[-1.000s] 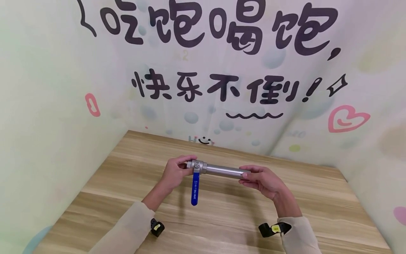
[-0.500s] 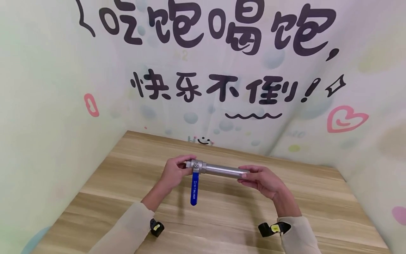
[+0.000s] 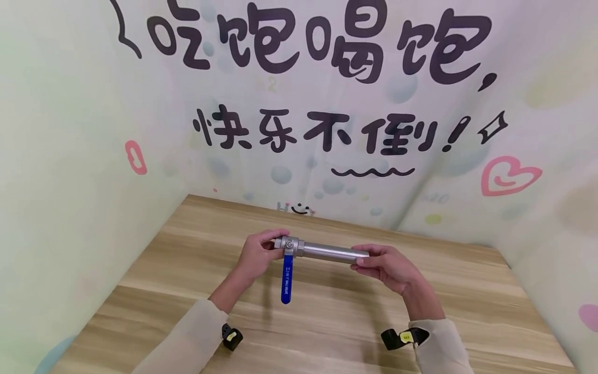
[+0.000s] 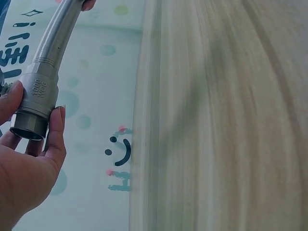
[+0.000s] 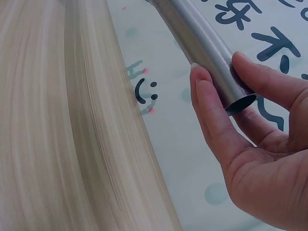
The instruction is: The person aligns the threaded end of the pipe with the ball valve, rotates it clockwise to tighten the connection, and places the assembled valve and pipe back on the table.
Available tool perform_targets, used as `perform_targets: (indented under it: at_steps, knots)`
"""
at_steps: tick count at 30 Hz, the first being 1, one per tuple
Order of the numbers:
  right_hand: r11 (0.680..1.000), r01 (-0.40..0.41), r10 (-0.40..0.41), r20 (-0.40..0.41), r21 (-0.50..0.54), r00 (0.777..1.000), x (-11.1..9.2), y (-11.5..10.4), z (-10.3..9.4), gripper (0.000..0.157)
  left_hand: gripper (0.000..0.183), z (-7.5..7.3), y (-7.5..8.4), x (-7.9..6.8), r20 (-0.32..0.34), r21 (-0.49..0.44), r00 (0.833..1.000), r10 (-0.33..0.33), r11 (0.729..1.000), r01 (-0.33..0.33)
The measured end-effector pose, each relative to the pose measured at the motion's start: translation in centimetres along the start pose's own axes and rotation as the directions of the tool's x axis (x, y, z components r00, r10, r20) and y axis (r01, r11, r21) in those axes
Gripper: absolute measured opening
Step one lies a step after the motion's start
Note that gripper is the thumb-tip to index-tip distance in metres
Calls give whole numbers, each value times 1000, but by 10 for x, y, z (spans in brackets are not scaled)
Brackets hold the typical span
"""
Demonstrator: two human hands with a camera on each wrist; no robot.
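Observation:
A steel ball valve (image 3: 290,245) with a blue lever handle (image 3: 287,279) is joined to a straight metal pipe (image 3: 329,252). Both are held up over the table, lying nearly level, with the lever pointing toward the person. My left hand (image 3: 256,256) grips the valve body at its outer end; in the left wrist view, thumb and fingers sit around the valve near its open mouth (image 4: 29,131). At the other end, my right hand (image 3: 389,266) pinches the pipe between thumb and fingers. The right wrist view shows the pipe's hollow end (image 5: 242,103) inside that hand.
A wood-grain table (image 3: 308,322) lies below, its back edge against a printed wall cloth (image 3: 299,171) with dark lettering. Further cloth walls rise at left and right. Black wrist straps (image 3: 232,336) with yellow labels are on both sleeves.
Both hands keep their hold on the valve and pipe, almost still. The right fingers under the pipe's end have shifted slightly, and the head view has moved a little.

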State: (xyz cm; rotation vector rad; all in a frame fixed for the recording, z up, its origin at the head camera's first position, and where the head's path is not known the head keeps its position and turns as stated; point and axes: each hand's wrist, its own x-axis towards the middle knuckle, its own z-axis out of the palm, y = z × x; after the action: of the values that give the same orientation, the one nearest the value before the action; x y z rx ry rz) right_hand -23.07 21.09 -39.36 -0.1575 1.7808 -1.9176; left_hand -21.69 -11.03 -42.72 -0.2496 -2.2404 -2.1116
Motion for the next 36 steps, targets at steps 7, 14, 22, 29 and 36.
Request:
perform_targets:
  at_steps: [7, 14, 22, 29, 36]
  knots:
    - [1000, 8, -8, 11, 7, 1000, 1, 1, -1, 30, 43, 0, -2, 0, -9, -7, 1000, -1, 1000, 1]
    - [1000, 10, -10, 7, 8, 1000, 1, 0, -1, 28, 43, 0, -1, 0, -11, -1, 1000, 1, 1000, -1]
    - [1000, 3, -3, 14, 13, 1000, 0, 2, -1, 28, 42, 0, -4, 0, -13, 0, 1000, 9, 1000, -9]
    - [1000, 6, -6, 3, 2, 1000, 0, 1, -3, 29, 42, 1, -3, 3, -12, 7, 1000, -3, 1000, 3]
    - [1000, -5, 6, -24, 14, 1000, 1, -1, -1, 31, 42, 1, -3, 3, -14, -16, 1000, 8, 1000, -8]
